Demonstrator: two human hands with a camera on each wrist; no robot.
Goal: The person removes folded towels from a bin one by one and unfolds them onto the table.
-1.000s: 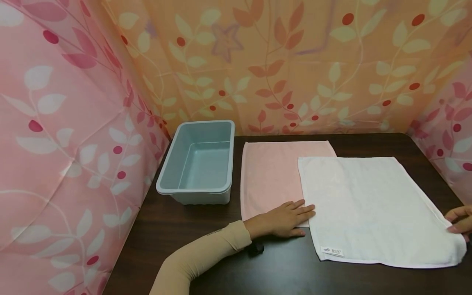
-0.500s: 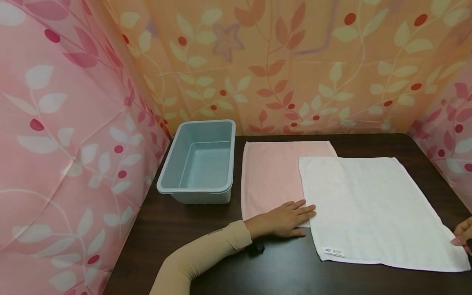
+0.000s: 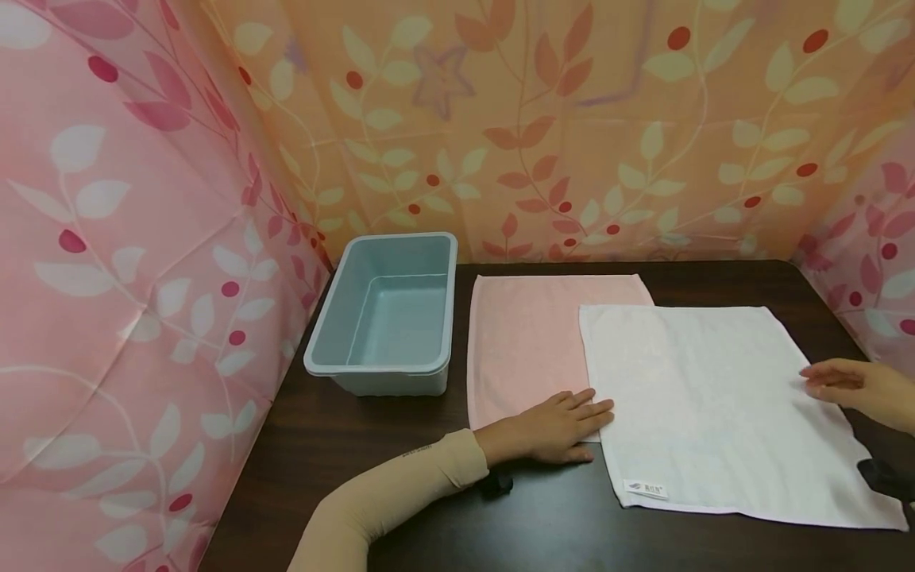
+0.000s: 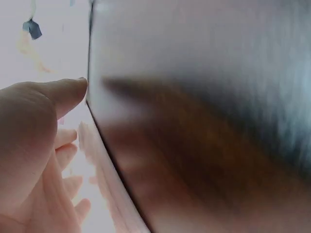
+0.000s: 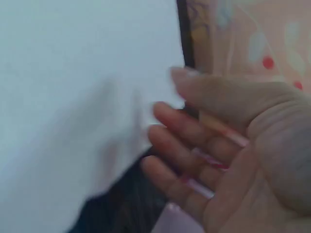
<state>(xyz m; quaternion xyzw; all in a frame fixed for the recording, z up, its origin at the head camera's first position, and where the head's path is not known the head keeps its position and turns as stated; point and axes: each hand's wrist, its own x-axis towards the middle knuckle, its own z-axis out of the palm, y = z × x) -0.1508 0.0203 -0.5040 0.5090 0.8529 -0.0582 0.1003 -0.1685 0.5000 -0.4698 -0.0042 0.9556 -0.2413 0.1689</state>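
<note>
A white towel [image 3: 708, 413] lies spread on the dark table, its small label at the near left corner. It overlaps the right part of a pink towel [image 3: 525, 342]. My left hand [image 3: 554, 429] rests flat across the pink towel's near edge, fingertips on the white towel's left edge. In the left wrist view its thumb and fingers [image 4: 68, 99] are extended. My right hand [image 3: 858, 389] hovers over the white towel's right edge with nothing between its fingers. The right wrist view shows those fingers [image 5: 170, 141] loosely bent, with the white cloth [image 5: 82, 97] beyond them.
A light blue plastic bin [image 3: 396, 318] stands at the back left, beside the pink towel. A small black object [image 3: 496, 483] sits by the left wrist. Patterned curtains [image 3: 500, 135] enclose the dark table [image 3: 429, 492] at the back and sides.
My right hand has let go of the white towel's near right corner and moved up and left over its right edge. That corner now lies flatter, drawn outward. The left hand stays put.
</note>
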